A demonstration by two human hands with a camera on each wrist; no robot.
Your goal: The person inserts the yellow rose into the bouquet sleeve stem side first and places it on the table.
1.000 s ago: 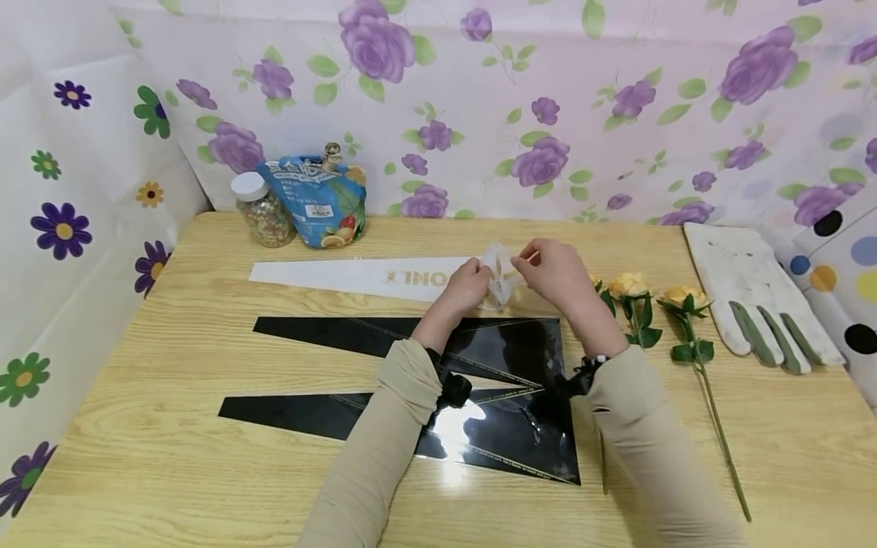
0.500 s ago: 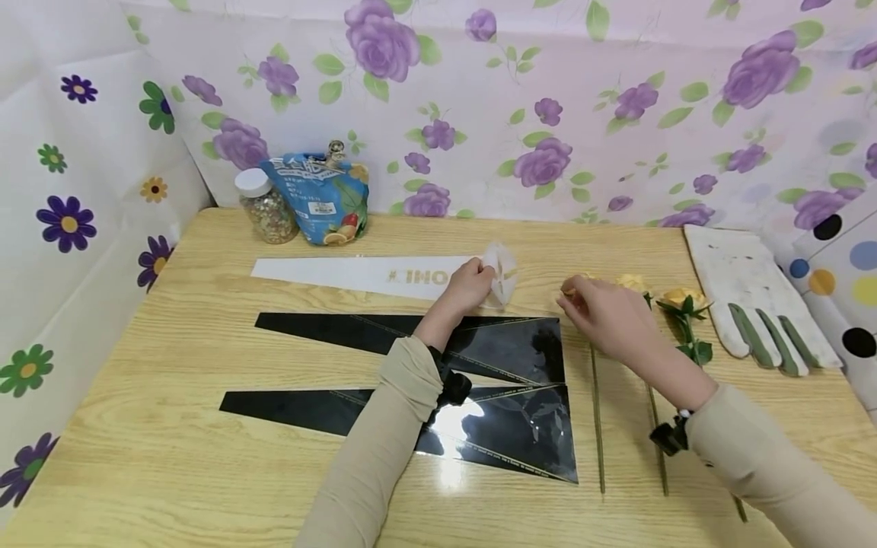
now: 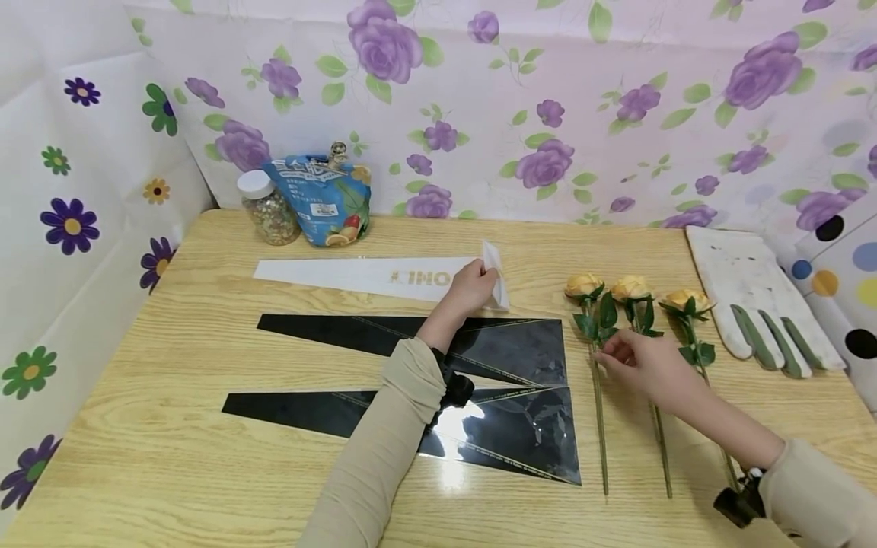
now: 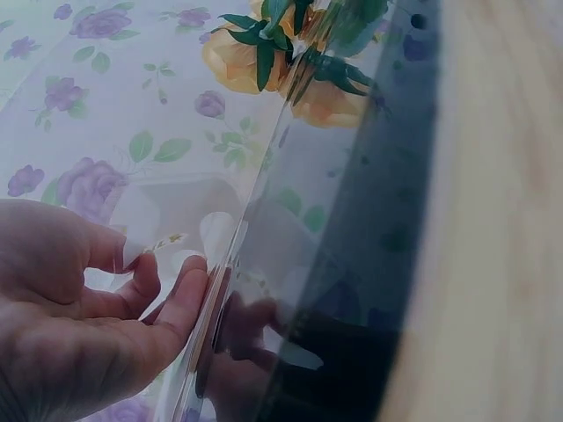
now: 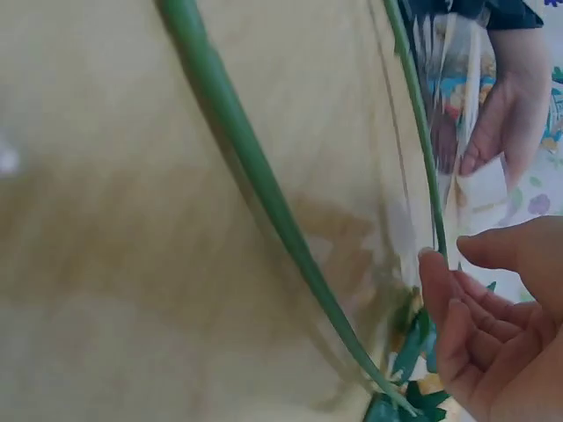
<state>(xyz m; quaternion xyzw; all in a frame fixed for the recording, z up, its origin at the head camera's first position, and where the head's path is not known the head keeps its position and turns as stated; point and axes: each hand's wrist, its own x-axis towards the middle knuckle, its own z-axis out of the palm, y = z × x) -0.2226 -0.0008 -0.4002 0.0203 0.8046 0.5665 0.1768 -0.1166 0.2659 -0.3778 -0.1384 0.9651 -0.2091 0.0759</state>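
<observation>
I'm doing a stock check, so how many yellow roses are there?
3, side by side on the wooden table: one yellow rose beside the glossy black sheets, its stem at the right hand; another in the middle, partly behind that hand; the third rightmost. None seems hidden.

at the back of our wooden counter [image 3: 137, 457] we see a white-lidded jar [image 3: 270, 216] beside a blue pouch [image 3: 327, 199], a white-and-green glove [image 3: 736, 270] far to the right, and purple-flowered sheeting [image 3: 473, 84] behind.

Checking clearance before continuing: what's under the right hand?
The middle rose's stem runs beneath the right hand, showing on both sides; the covered stretch, and anything else there, can't be seen.
</observation>
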